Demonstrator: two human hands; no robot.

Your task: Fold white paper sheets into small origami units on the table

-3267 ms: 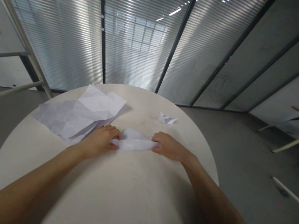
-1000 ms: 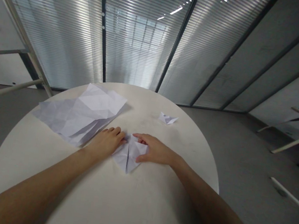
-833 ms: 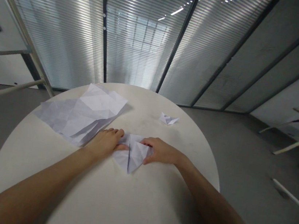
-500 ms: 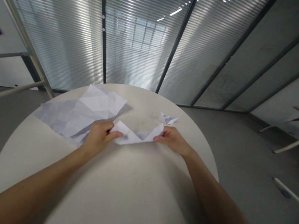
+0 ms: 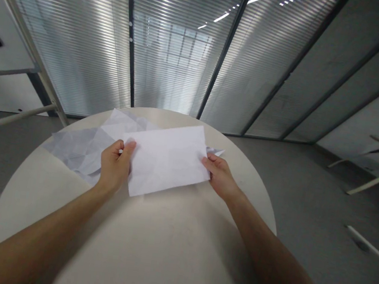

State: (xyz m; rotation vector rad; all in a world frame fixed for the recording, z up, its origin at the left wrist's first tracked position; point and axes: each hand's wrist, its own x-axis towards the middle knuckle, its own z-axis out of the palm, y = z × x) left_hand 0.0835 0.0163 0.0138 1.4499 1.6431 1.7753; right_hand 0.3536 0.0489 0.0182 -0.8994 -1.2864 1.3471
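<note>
A white sheet of paper (image 5: 169,160) is spread out flat between my hands, tilted above the table. My left hand (image 5: 116,162) pinches its left edge, thumb on the near face. At the right edge, my right hand (image 5: 219,174) grips it the same way, thumb on top and fingers behind. Several creased white sheets (image 5: 84,147) lie on the table behind and beside my left hand. Just past my right hand a small folded paper piece (image 5: 218,152) shows, partly hidden by the sheet and the hand.
Everything rests on a round white table (image 5: 161,250). Beyond it stands a glass partition with blinds (image 5: 171,65). White metal rails (image 5: 11,118) rise at the left, and another table's legs (image 5: 376,180) stand on the grey floor at the right.
The paper was bunched into a low V shape between my hands and now lies open as a broad sheet. My left hand has moved left and up, widening the gap.
</note>
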